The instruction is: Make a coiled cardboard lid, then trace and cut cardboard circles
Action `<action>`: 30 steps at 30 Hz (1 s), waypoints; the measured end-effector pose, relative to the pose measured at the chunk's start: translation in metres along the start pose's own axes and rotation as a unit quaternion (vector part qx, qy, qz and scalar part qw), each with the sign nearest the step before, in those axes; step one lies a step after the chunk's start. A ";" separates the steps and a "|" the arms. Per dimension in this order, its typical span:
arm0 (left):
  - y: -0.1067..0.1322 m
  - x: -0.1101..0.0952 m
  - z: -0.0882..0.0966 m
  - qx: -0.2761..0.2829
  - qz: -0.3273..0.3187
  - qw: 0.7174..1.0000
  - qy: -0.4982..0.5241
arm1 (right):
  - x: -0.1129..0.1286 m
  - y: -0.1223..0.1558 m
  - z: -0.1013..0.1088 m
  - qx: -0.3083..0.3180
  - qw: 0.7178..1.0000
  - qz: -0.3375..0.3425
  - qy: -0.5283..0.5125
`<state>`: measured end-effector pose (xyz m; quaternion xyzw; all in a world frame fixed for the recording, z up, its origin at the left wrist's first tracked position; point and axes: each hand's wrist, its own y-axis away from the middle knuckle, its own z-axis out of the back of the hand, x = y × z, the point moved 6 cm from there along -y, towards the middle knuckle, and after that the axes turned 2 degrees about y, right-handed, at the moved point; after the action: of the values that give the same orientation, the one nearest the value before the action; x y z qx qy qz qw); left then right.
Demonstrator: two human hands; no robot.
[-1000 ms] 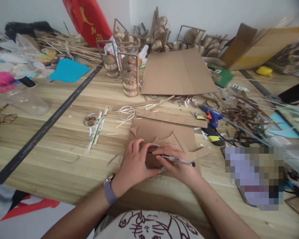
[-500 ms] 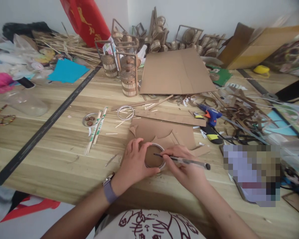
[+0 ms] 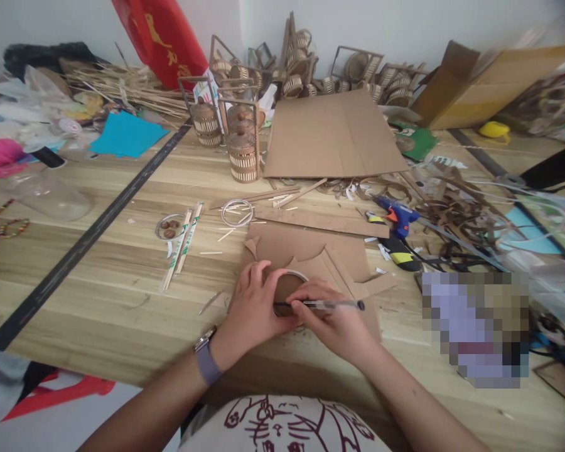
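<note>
My left hand (image 3: 257,298) grips a pale ring (image 3: 298,274) by its left side, thumb at the bottom and fingers at the top, pressing it flat on brown cardboard (image 3: 306,242). A pen (image 3: 329,304) is pinched in my right hand (image 3: 332,320), lying nearly level. Its tip is inside the ring, near the left inner edge by my left hand; whether it touches the edge I cannot tell. My right hand covers the ring's right side. Cut cardboard scraps (image 3: 374,285) lie just beyond my hands.
A second ring (image 3: 238,213), wrapped chopsticks (image 3: 182,248) and a small dish (image 3: 169,227) of brown discs lie to the left. At the right are a blue glue gun (image 3: 400,216) and a blurred-out object (image 3: 475,326). Small slatted baskets (image 3: 243,154) and a large cardboard sheet (image 3: 334,135) stand behind.
My right hand and the pen have moved left, and the pen tip has gone from the ring's middle to its left inner side. My left hand stays on the ring.
</note>
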<state>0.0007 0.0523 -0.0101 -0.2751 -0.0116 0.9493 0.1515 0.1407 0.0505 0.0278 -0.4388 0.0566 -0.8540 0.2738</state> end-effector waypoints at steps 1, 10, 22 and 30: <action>0.000 0.000 0.000 0.000 0.001 1.000 0.000 | -0.001 0.000 0.001 0.008 1.000 -0.007 0.002; 0.000 0.000 0.001 0.015 0.008 1.000 -0.009 | -0.009 -0.031 0.018 0.090 0.995 -0.017 0.049; 0.002 0.002 -0.003 -0.014 -0.032 0.999 -0.013 | -0.010 0.012 0.027 0.119 0.979 0.122 0.111; 0.007 0.010 -0.005 -0.041 -0.095 0.994 -0.028 | -0.017 0.027 0.001 0.111 0.967 0.133 0.185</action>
<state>-0.0063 0.0478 -0.0201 -0.2517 -0.0808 0.9368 0.2290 0.1605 0.0371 0.0070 -0.2290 0.0685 -0.8772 0.4164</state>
